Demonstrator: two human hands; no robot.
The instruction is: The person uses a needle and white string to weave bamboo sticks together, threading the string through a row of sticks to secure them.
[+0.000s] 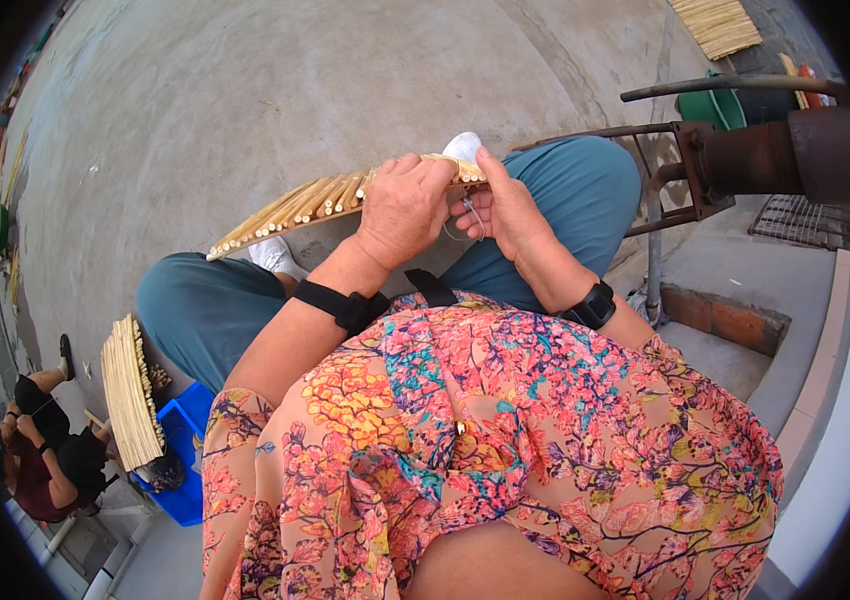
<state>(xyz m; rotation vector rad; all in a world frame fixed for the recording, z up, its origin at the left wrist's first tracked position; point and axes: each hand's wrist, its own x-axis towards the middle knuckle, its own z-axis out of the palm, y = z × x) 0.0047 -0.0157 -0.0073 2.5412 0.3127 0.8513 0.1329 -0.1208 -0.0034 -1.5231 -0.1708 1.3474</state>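
A flat row of pale bamboo sticks [335, 200] is gripped from above near its right end by the left hand [405, 208], fingers curled over its top edge, while the right hand [507, 205] is closed on that same end, with a thin metal wire [469, 215] pinched between its fingers. The long axis of the row runs from the hands out to the left and slightly downward, above the knees in teal trousers [207, 305], so its free end lies on the left hand's side. The sticks are seen as straight, yellowish and laid side by side; a similar bundle [130, 390] rests on a blue crate [185, 440] at lower left.
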